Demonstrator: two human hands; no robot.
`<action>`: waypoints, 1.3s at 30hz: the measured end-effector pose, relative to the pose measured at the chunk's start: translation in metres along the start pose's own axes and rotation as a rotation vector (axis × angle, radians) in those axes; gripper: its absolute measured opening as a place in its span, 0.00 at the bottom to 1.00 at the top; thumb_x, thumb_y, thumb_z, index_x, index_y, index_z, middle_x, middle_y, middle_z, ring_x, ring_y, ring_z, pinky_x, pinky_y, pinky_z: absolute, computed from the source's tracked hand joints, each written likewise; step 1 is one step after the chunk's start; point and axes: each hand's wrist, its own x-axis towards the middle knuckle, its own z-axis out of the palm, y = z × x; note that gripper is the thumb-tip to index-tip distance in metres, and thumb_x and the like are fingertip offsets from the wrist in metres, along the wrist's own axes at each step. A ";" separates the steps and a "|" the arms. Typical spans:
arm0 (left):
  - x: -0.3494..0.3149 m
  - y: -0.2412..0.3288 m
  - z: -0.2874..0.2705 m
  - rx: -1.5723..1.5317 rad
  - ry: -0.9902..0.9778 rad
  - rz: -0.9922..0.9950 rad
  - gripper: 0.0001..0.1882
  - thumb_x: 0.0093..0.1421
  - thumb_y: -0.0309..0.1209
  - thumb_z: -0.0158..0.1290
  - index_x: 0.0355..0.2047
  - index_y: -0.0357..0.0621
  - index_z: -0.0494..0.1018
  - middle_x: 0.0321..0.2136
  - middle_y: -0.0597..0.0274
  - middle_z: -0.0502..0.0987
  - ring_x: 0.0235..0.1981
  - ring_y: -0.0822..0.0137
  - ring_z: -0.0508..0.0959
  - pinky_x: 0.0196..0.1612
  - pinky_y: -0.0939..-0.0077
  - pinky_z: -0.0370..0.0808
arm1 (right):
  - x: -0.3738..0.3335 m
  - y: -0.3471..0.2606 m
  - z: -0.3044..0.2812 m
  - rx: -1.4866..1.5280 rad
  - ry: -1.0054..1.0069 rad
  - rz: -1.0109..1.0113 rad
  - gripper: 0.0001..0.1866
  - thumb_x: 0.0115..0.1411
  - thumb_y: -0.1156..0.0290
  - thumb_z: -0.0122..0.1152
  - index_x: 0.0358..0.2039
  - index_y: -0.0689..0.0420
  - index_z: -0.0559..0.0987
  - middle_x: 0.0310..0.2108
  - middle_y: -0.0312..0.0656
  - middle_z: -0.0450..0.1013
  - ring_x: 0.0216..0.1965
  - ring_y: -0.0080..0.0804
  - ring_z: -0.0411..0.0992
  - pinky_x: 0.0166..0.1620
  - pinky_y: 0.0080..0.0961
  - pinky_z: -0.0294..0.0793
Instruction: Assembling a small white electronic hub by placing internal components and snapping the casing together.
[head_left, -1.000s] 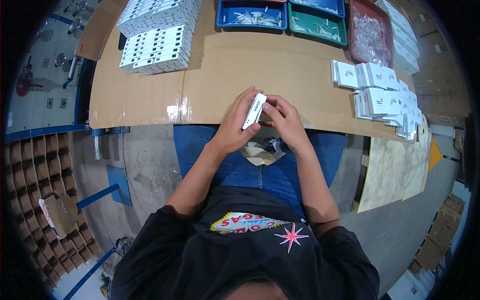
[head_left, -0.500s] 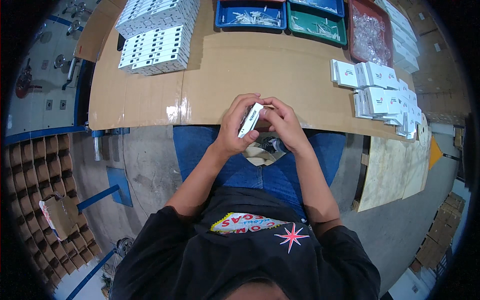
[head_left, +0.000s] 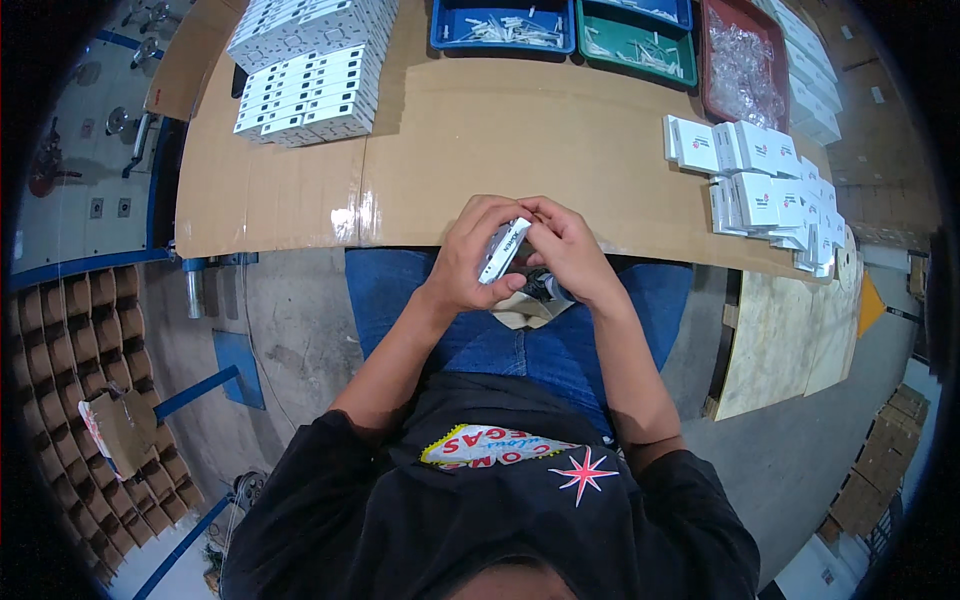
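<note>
Just off the table's near edge, over my lap, my left hand (head_left: 463, 262) is closed around a small flat white box (head_left: 502, 256) with dark print on its narrow side. The box stands slanted, its upper end leaning right. My right hand (head_left: 574, 252) is closed at that upper end, its thumb and fingers pinching there and hiding part of the print. Which flap or edge those fingertips grip is hidden.
Cardboard covers the table (head_left: 480, 150). Patterned white boxes (head_left: 312, 95) are stacked at far left. Blue (head_left: 502, 48) and green trays (head_left: 640, 68) hold small white pieces; a red tray (head_left: 712, 90) holds clear plastic pieces. Several small white boxes (head_left: 755, 200) lie at right.
The small box has turned a little in my left hand, showing more of its broad face. My right thumb and fingers have shifted over its upper end, covering more print.
</note>
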 end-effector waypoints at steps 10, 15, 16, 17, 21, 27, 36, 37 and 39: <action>-0.004 0.004 0.002 0.094 0.024 0.038 0.35 0.54 0.53 0.63 0.50 0.34 0.74 0.47 0.45 0.76 0.48 0.46 0.76 0.52 0.58 0.74 | 0.000 -0.007 0.003 -0.030 -0.034 -0.044 0.15 0.67 0.74 0.53 0.52 0.66 0.75 0.39 0.38 0.78 0.37 0.20 0.75 0.38 0.21 0.76; -0.007 0.006 0.004 0.094 0.040 0.029 0.35 0.54 0.52 0.62 0.50 0.33 0.74 0.46 0.44 0.76 0.48 0.46 0.76 0.53 0.57 0.74 | 0.003 -0.009 -0.002 -0.065 -0.118 0.035 0.16 0.69 0.72 0.51 0.56 0.61 0.74 0.44 0.36 0.77 0.42 0.18 0.74 0.40 0.18 0.76; -0.006 0.007 0.003 0.053 0.071 -0.009 0.34 0.56 0.52 0.60 0.50 0.33 0.74 0.47 0.44 0.76 0.48 0.47 0.76 0.53 0.58 0.74 | 0.001 -0.013 -0.002 -0.065 -0.118 0.033 0.16 0.69 0.72 0.51 0.56 0.61 0.74 0.44 0.36 0.77 0.42 0.18 0.74 0.40 0.18 0.76; -0.005 0.008 0.002 0.011 0.103 -0.046 0.33 0.58 0.52 0.58 0.50 0.32 0.73 0.47 0.43 0.75 0.48 0.48 0.77 0.53 0.58 0.74 | -0.003 -0.020 -0.001 -0.029 -0.119 0.060 0.18 0.70 0.71 0.52 0.59 0.60 0.73 0.47 0.37 0.77 0.46 0.20 0.74 0.43 0.19 0.77; -0.002 0.011 0.003 -0.143 0.181 -0.162 0.32 0.65 0.51 0.48 0.53 0.31 0.70 0.52 0.42 0.72 0.54 0.52 0.74 0.59 0.59 0.69 | -0.009 -0.020 -0.012 0.055 -0.157 -0.015 0.31 0.69 0.68 0.61 0.70 0.55 0.63 0.60 0.49 0.70 0.57 0.30 0.73 0.52 0.25 0.78; 0.007 0.015 0.010 -0.268 0.227 -0.125 0.28 0.67 0.42 0.45 0.60 0.33 0.66 0.59 0.41 0.67 0.65 0.49 0.67 0.68 0.57 0.62 | -0.002 -0.001 -0.008 0.077 -0.215 -0.155 0.47 0.59 0.73 0.74 0.74 0.57 0.56 0.63 0.50 0.67 0.63 0.37 0.69 0.60 0.34 0.74; 0.011 0.026 0.013 -0.448 0.179 -0.335 0.38 0.74 0.55 0.39 0.72 0.37 0.56 0.64 0.48 0.60 0.64 0.54 0.67 0.60 0.64 0.71 | -0.005 0.001 0.002 -0.236 -0.062 -0.291 0.51 0.49 0.76 0.75 0.72 0.55 0.58 0.65 0.45 0.64 0.67 0.39 0.64 0.62 0.40 0.75; 0.011 0.024 0.013 -0.379 0.180 -0.352 0.42 0.73 0.60 0.36 0.71 0.36 0.56 0.63 0.48 0.61 0.61 0.57 0.69 0.57 0.66 0.74 | -0.006 0.000 0.005 -0.286 -0.045 -0.305 0.51 0.48 0.76 0.75 0.71 0.55 0.60 0.65 0.45 0.63 0.67 0.39 0.64 0.62 0.41 0.75; 0.012 0.023 0.011 -0.310 0.181 -0.367 0.46 0.71 0.66 0.33 0.71 0.35 0.57 0.61 0.49 0.62 0.57 0.59 0.72 0.53 0.69 0.76 | -0.007 -0.002 0.010 -0.297 -0.033 -0.314 0.50 0.48 0.76 0.75 0.70 0.56 0.61 0.64 0.45 0.62 0.67 0.40 0.63 0.63 0.41 0.75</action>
